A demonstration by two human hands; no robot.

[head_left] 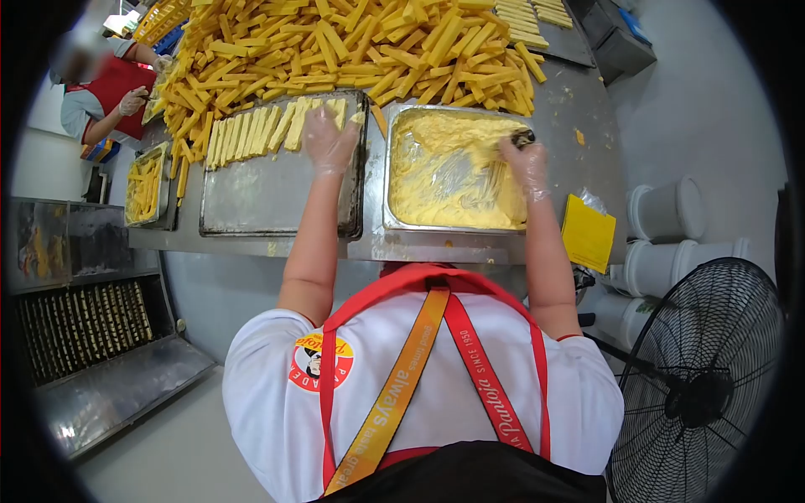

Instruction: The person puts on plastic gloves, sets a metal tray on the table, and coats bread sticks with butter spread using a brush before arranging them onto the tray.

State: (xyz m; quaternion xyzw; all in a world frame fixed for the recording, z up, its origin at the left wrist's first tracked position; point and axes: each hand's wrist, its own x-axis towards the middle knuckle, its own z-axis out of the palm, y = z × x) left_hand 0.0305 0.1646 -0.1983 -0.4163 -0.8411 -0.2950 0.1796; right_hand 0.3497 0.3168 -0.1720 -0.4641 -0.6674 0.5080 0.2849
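Observation:
My left hand (329,142), in a clear plastic glove, is over the right end of a row of coated pale yellow sticks (243,137) on a dark baking tray (277,220); its fingertips are blurred, so whether it holds a stick is unclear. My right hand (527,159), gloved too, is closed around a dark-handled tool (522,137) at the right side of a metal pan (387,189). Creamy yellow spread (444,134) covers much of the pan's bottom, thinner in the middle. The tool's lower part is hard to make out.
A large heap of yellow sticks (335,50) lies behind the trays. At the left stand a small tray of sticks (144,189) and a co-worker (109,92). A yellow cloth (587,233) lies on the right, near white buckets (671,208) and a black fan (700,398).

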